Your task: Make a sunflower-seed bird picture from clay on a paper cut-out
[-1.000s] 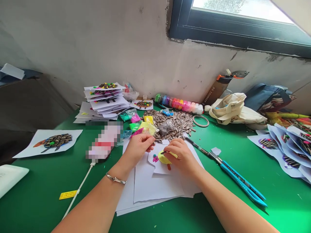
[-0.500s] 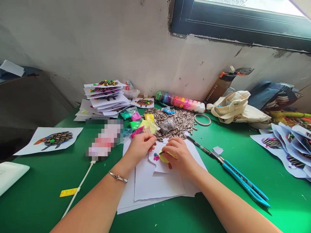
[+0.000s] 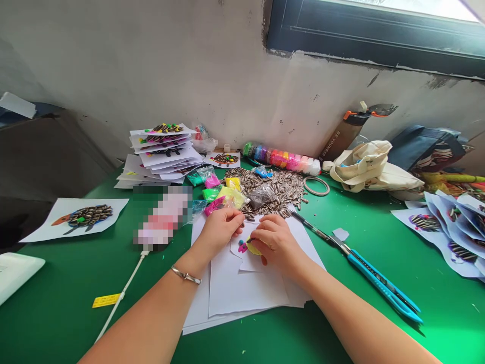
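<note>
Green desk [image 3: 113, 275], right grip [image 3: 278, 245] pinched on dark seed [image 3: 250, 240], likely light, stiff, slippery, best held mid-length; left grip [image 3: 220, 228] can't tell.

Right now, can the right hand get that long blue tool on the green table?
Probably yes: I see nothing standing between the right hand and the blue tool, lying off to its right. But the hand seems to be pinching a dark seed, so it might need putting down first.

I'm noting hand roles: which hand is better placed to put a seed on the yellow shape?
Likely the right hand: it is over the yellow shape and holds what looks like a dark seed. The left hand is off to one side.
</note>
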A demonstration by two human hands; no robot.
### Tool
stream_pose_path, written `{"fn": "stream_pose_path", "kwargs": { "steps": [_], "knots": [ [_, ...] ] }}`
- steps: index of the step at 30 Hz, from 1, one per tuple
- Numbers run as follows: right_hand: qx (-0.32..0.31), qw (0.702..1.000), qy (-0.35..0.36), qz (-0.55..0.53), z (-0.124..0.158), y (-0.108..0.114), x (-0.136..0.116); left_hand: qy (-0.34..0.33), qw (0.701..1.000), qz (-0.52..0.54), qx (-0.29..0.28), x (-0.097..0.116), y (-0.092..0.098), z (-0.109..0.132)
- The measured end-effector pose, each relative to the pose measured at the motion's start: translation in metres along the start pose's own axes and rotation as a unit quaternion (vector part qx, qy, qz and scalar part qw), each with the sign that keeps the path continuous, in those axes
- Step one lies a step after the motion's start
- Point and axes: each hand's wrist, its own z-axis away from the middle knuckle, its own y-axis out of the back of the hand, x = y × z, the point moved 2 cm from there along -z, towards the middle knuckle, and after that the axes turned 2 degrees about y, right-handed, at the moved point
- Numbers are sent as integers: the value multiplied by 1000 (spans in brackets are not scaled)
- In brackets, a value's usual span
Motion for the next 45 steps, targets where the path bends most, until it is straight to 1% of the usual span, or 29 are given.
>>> {"fn": "stream_pose_path", "kwargs": {
  "steps": [3,18,25,29,41,45],
  "knots": [
    [9,1000,3,2,1,-1,1,0,1000,-9,-2,1,-2,0],
    [16,1000,0,4,0,-3,-1,-5,999,-43,-11,-3,-4,-2],
    [22,1000,-9,9,0,-1,3,12,999,-36,-16,-2,-4,-1],
    [19,1000,-12,10,2,-1,5,5,999,-31,-16,-2,-4,0],
    [23,999,-24,15,-2,-4,0,8,999,-33,-16,-3,-4,-1],
    [46,998,-31,2,-1,1,1,20,999,-22,-16,-4,-3,0]
  ]
}}
